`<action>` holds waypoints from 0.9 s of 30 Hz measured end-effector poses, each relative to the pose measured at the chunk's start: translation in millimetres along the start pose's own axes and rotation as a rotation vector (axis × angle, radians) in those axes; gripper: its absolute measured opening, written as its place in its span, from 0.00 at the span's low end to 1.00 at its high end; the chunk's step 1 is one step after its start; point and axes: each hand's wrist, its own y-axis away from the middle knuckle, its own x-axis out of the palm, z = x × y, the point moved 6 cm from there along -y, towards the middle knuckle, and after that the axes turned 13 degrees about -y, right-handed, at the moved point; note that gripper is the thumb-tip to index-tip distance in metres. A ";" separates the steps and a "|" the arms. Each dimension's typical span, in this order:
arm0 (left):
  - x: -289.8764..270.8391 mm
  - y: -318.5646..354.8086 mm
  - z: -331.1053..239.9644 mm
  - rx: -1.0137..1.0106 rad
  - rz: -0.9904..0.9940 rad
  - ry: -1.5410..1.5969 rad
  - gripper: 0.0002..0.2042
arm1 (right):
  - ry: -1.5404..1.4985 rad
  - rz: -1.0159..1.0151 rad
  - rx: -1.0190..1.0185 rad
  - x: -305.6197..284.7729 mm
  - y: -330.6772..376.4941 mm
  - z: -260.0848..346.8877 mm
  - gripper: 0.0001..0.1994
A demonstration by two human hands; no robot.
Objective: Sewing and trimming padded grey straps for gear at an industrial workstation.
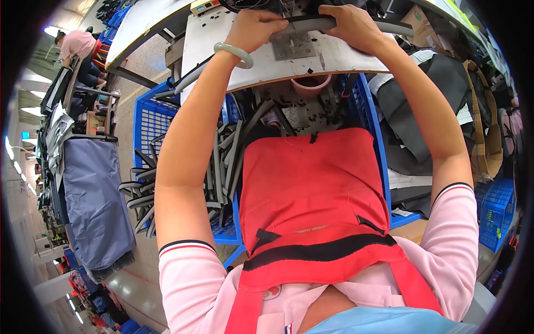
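Note:
A grey strip with a black edge lies across the white worktable, over a metal plate. My left hand, with a pale bangle on the wrist, pinches the strip near its left part. On the other side of the plate, my right hand has its fingers closed round the strip, whose end sticks out to the right. Dark machine parts show at the top edge, mostly cut off. Another grey length hangs over the table's left edge; whether it joins the held strip is unclear.
Below the table, a blue crate at left overflows with grey-and-black strips. A pink bucket stands underneath. Dark fabric pieces and a cardboard box lie at right. A person bends over at far left.

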 end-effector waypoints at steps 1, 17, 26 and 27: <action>1.6 -2.1 0.5 0.032 0.004 0.016 0.15 | 0.000 0.003 0.001 -1.5 1.5 -1.4 0.17; -32.4 6.5 33.3 0.047 -0.330 -0.312 0.14 | -0.293 -0.054 0.069 27.5 15.0 -127.1 0.20; 58.0 144.8 -35.8 0.244 -0.601 0.204 0.12 | -1.568 -0.207 0.416 152.0 137.6 39.6 0.13; 60.3 157.1 -29.9 0.254 -0.520 0.222 0.14 | -1.528 -0.262 0.410 149.0 145.3 43.4 0.12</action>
